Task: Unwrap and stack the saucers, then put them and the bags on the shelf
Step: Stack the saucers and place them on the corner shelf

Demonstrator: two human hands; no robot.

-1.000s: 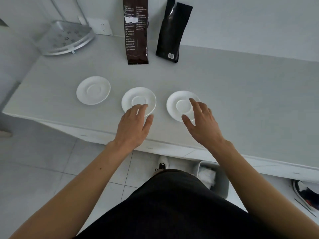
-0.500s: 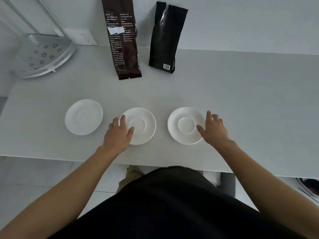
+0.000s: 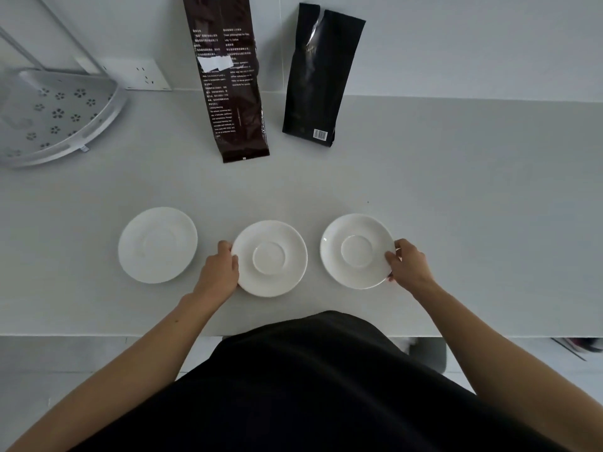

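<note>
Three white saucers lie in a row on the white counter (image 3: pixel 456 207). My left hand (image 3: pixel 221 272) grips the left rim of the middle saucer (image 3: pixel 270 257). My right hand (image 3: pixel 408 264) grips the right rim of the right saucer (image 3: pixel 357 251). The left saucer (image 3: pixel 157 244) lies untouched, a little apart from my left hand. Against the back wall lean a brown bag (image 3: pixel 228 79) with white print and a shorter black bag (image 3: pixel 321 76). The grey corner shelf (image 3: pixel 55 115), perforated with flower shapes, stands at the far left.
A white wall socket (image 3: pixel 140 73) sits behind the shelf. Metal rods (image 3: pixel 65 37) of the shelf frame rise at the top left. Below the counter's front edge are a grey bin (image 3: pixel 430 353) and a shoe (image 3: pixel 584 345) on the tiled floor.
The view has tipped down over the counter. Both hands have slid outward from above the saucers and closed on the rims, left on the middle saucer, right on the right one.
</note>
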